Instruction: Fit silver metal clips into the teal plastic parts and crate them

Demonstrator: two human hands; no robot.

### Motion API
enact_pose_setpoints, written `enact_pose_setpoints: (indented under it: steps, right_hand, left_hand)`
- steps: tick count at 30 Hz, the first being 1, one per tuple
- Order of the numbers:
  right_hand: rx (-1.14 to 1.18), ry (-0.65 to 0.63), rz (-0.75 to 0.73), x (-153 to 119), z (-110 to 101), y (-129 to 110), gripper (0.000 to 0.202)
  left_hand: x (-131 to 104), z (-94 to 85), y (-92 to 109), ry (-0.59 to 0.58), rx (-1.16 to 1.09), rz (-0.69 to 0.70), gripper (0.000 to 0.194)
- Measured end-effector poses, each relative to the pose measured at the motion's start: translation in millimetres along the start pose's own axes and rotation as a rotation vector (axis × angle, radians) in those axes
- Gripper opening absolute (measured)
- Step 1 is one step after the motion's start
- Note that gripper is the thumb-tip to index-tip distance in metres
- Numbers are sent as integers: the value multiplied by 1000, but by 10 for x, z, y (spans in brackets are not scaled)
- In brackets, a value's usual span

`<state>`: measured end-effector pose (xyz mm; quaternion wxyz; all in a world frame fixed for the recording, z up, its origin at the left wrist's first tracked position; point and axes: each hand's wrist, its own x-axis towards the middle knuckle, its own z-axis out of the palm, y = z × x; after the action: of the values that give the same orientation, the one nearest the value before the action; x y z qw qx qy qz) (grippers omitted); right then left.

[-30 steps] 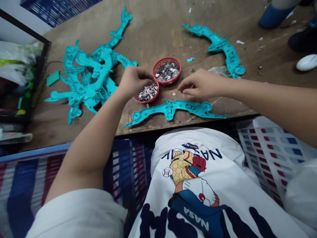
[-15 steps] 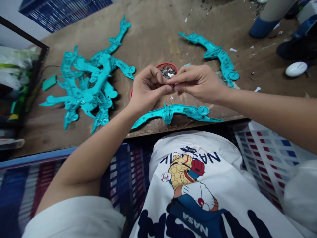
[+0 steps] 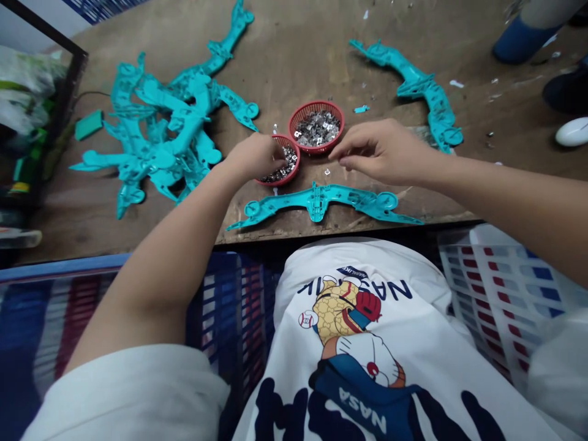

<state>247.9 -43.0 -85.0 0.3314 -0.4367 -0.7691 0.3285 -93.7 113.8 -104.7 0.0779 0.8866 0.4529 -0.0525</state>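
Observation:
My left hand (image 3: 257, 157) is curled at the nearer small red basket (image 3: 297, 164), its fingertips down among small metal clips and partly hidden. Just right of the farther red basket (image 3: 316, 149), which is also filled with metal clips, my right hand (image 3: 383, 153) hovers above the table. Its thumb and fingers are drawn together in a loose pinch; anything between the tips is too small to make out. A long, curved turquoise plastic part (image 3: 316, 205) lies in front of the hands, near the table edge. One loose metal clip (image 3: 327, 172) rests between it and the baskets.
A heap of turquoise parts (image 3: 169, 131) lies at the left of the wooden table. Another turquoise part (image 3: 418, 86) is at the right. Farther right are a blue-based cylinder (image 3: 523, 40) and a white oval object (image 3: 572, 131). Plastic crates (image 3: 500, 288) stand below the table edge.
My hands, pinched together over the baskets before, have parted. The left has gone left and down to the nearer basket; the right has drawn away to the right. Both baskets now show more fully.

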Motion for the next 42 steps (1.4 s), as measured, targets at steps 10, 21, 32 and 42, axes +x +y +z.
enact_pose_setpoints:
  steps: [10, 21, 32, 42]
  right_hand:
    - [-163, -98, -28, -15, -12, -21, 33]
    - [-106, 97, -103, 15, 103, -35, 44]
    - [-109, -75, 7, 45, -182, -150, 26]
    - [-329, -530, -49, 157, 95, 576, 20]
  left_hand:
    - [65, 44, -15, -12, 46, -67, 9]
    - [-417, -226, 1079, 237, -604, 250, 29]
    - [-486, -83, 1296, -5, -1006, 220, 51]
    - [-521, 355, 1363, -89, -198, 459, 40]
